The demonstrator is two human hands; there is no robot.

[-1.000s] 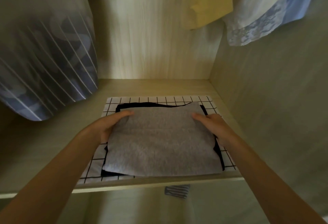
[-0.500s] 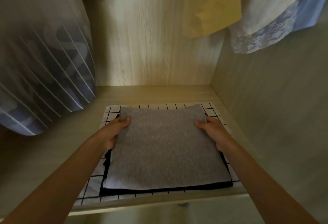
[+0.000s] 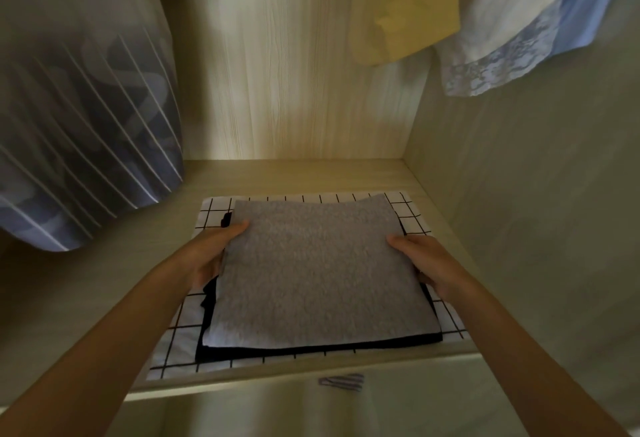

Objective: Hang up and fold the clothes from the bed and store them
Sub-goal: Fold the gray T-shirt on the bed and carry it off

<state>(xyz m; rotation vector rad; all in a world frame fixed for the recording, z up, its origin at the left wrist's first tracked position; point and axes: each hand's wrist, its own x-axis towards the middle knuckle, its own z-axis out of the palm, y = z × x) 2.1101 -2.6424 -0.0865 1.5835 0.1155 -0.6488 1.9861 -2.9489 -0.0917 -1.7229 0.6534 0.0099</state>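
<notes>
Folded grey garment lying flat on top of stack on wardrobe shelf; beneath it a folded black garment, beneath that a white black-gridded garment. Left hand at grey garment's left edge, thumb on top, fingers tucked under: pinching the edge. Right hand mirrored at right edge, thumb on top, fingers under: likewise gripping cloth. Two-sided grip judged to keep the fold flat and square while setting it down. Grey piece slightly skewed against black one, near-left corner overhanging; small squaring likely needed before letting go. Stack placed toward right wall, probably leaving left shelf space under hanging striped blue shirt. Yellow garment and white lace-trimmed garment hanging above right. Small striped item below shelf edge, unidentified.
</notes>
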